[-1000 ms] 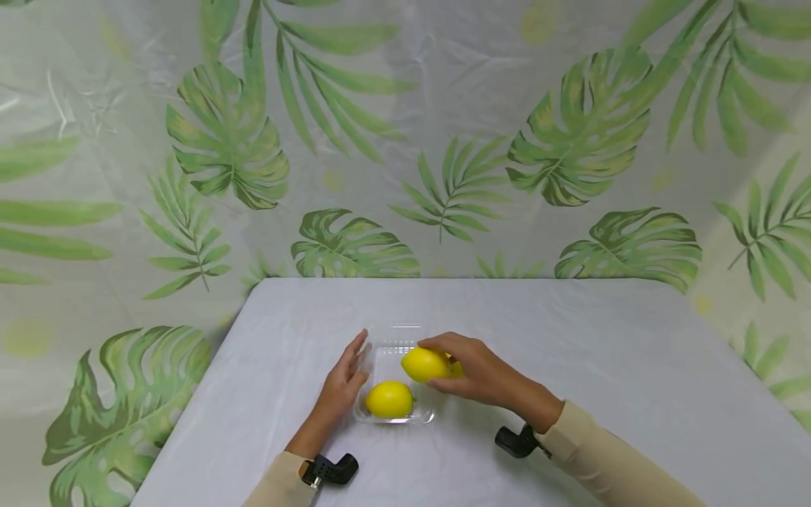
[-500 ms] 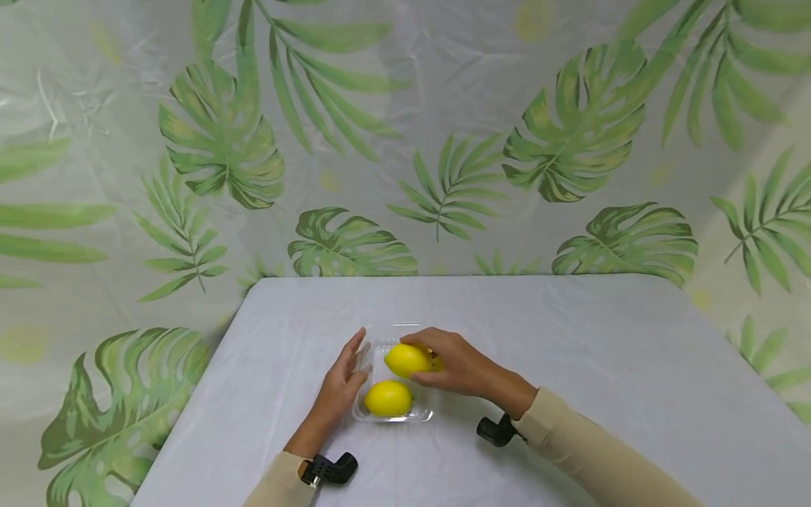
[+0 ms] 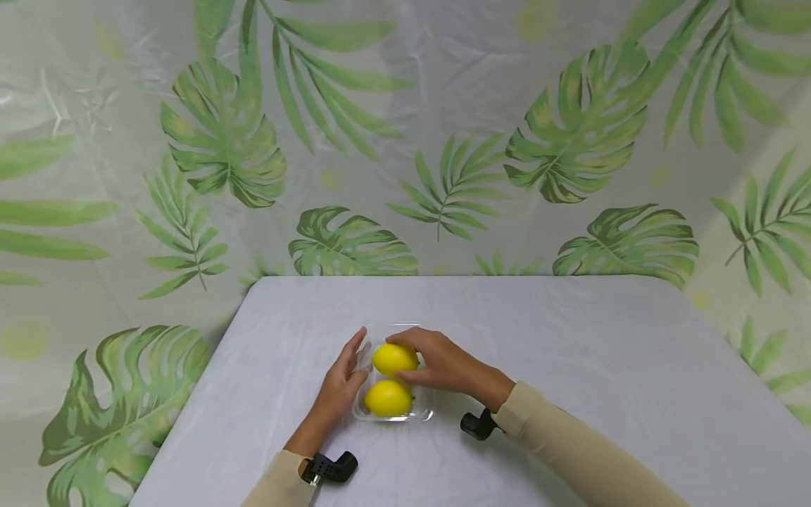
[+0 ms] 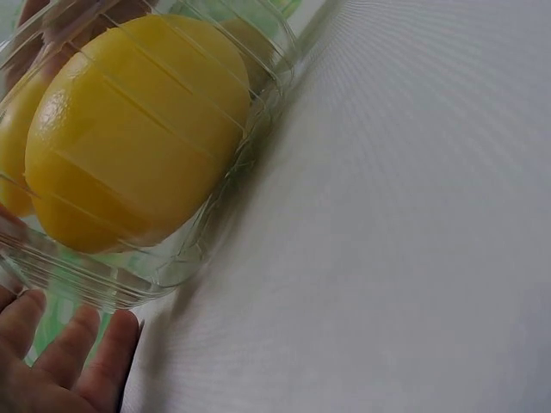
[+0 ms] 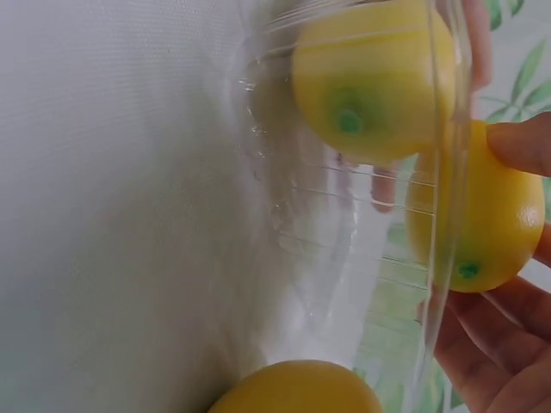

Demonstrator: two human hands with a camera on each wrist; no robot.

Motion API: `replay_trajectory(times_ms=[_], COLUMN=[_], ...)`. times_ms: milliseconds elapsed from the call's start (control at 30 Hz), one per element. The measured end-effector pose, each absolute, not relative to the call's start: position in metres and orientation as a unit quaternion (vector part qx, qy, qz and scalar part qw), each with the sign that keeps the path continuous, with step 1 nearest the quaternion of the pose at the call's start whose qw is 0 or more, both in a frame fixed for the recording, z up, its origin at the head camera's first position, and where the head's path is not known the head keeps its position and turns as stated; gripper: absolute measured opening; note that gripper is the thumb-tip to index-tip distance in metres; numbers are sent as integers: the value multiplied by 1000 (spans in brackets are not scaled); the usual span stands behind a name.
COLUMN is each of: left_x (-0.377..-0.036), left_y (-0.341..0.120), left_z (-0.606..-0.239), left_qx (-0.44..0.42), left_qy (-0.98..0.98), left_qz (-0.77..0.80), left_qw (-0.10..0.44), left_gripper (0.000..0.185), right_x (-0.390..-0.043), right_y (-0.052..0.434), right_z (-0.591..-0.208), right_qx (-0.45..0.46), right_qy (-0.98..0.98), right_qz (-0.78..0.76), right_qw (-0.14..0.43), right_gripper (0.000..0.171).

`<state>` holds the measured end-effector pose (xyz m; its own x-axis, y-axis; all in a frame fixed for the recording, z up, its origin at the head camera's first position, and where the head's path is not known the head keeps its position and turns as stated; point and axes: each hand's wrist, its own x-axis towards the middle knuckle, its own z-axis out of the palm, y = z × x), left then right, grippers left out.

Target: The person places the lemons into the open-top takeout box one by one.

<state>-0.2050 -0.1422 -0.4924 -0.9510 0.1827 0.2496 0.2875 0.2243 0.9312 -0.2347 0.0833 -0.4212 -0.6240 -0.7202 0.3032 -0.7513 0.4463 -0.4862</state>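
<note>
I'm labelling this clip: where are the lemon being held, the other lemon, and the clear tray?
held lemon (image 3: pixel 393 358), head view, bare top left of the fingers
other lemon (image 3: pixel 388 398), head view, middle of its top
clear tray (image 3: pixel 423 417), head view, near right rim

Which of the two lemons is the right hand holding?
The far lemon: the right hand grips it, while the near lemon lies untouched in the clear tray.

Staged tabletop; leaf-print backdrop (image 3: pixel 405 141)
</note>
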Motion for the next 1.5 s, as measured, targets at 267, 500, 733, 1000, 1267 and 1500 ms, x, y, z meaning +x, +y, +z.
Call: replay_trajectory(times_ms=[267, 500, 733, 1000, 1267, 1500], left_x=[-191, -192, -193, -193, -191, -193], left_y=[-140, -141, -143, -143, -141, -141], left_z=[-465, -463, -464, -463, -463, -465], left_qx=[-152, -153, -159, -155, -148, -159], left_qy=[-776, -780, -771, -769, -775, -768], left_qz=[-612, -607, -616, -620, -614, -621], left_qw=[23, 16, 19, 11, 10, 16], left_gripper=[63, 63, 62, 63, 63, 63], right_x=[-240, -241, -242, -246, -246, -245], right_y=[74, 70, 67, 62, 62, 61], right_z=[-425, -427, -427, -426, -425, -423], right_qx=[424, 407, 400, 392, 378, 379], right_qy=[-863, -873, -881, -890, -896, -896], right_qz=[276, 267, 251, 226, 219, 212], right_qw=[13, -9, -23, -50, -83, -86], right_gripper=[50, 50, 50, 49, 50, 48])
